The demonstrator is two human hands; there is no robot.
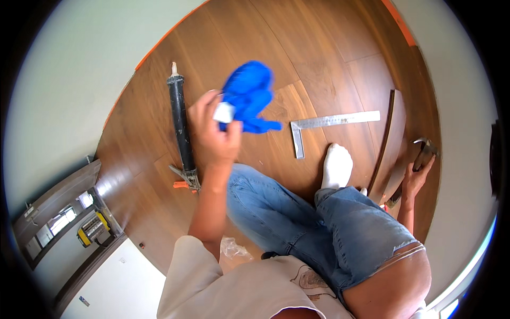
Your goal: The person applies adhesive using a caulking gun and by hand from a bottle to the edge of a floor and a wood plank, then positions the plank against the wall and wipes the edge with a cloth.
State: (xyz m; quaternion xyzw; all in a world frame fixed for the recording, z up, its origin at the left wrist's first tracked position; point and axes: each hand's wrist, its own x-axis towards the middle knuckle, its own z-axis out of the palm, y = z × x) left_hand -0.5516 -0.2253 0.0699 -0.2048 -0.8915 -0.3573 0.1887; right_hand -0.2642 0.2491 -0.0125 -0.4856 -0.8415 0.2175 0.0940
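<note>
My left hand [215, 127] is closed on a crumpled blue cloth [249, 95], raised above the floor and blurred by motion. A small white patch [224, 112] shows on it by my fingertips. At the far right, my right hand [417, 178] is wrapped round a claw hammer [425, 154], close to its head, beside the wall. Left of my left forearm lies a black caulking gun [181, 122] with an orange handle. Between my hands a metal try square [334, 120] rests flat on the wood floor.
A narrow wood board [390, 141] lies along the right, near my white-socked foot [337, 165]. Orange strips [401, 24] edge the floor along the walls. A yellow-framed work light [94, 229] stands at the lower left by a white panel [117, 282]. Clear plastic wrap [235, 250] lies near my left elbow.
</note>
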